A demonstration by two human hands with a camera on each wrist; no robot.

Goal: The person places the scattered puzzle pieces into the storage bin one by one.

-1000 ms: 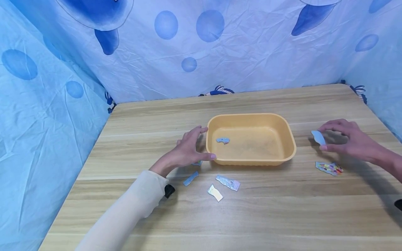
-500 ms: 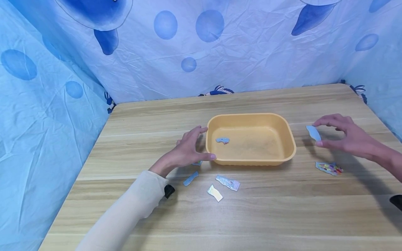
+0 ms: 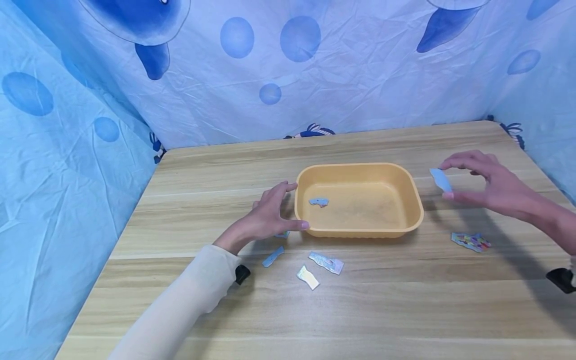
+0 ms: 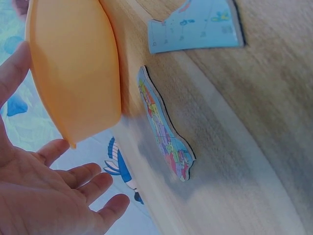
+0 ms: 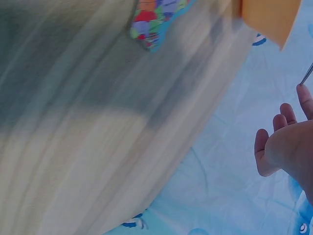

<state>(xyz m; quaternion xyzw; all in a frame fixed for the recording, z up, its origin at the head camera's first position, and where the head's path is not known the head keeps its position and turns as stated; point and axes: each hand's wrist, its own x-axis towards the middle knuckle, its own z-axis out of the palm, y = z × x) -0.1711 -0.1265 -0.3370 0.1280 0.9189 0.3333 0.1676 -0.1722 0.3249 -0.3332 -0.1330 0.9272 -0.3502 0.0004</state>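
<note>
My right hand (image 3: pixel 495 185) pinches a light blue puzzle piece (image 3: pixel 440 180) by its ends between thumb and fingers, above the table to the right of the orange tub (image 3: pixel 360 233). In the right wrist view that piece shows as a thin dark edge (image 5: pixel 307 74) at a fingertip. Across the tub's left end, my left hand (image 3: pixel 268 215) lies spread, index finger and thumb touching the rim. One flat piece with a blue patterned face (image 3: pixel 319 202) lies inside the tub. Beneath the left hand a map-printed piece (image 4: pixel 164 125) rests on the wood, mostly hidden in the head view.
Near the tub's front left lie a narrow blue piece (image 3: pixel 273 256), a shiny pale piece (image 3: pixel 308 277) and a longer silvery blue piece (image 3: pixel 327 262). A multicoloured piece (image 3: pixel 471 242) lies to the right. A blue sea-print curtain (image 3: pixel 216 100) hangs behind the table.
My right hand has risen and moved toward the back and left, carrying the light blue puzzle piece closer to the tub. The left hand and the tub stay in place.
</note>
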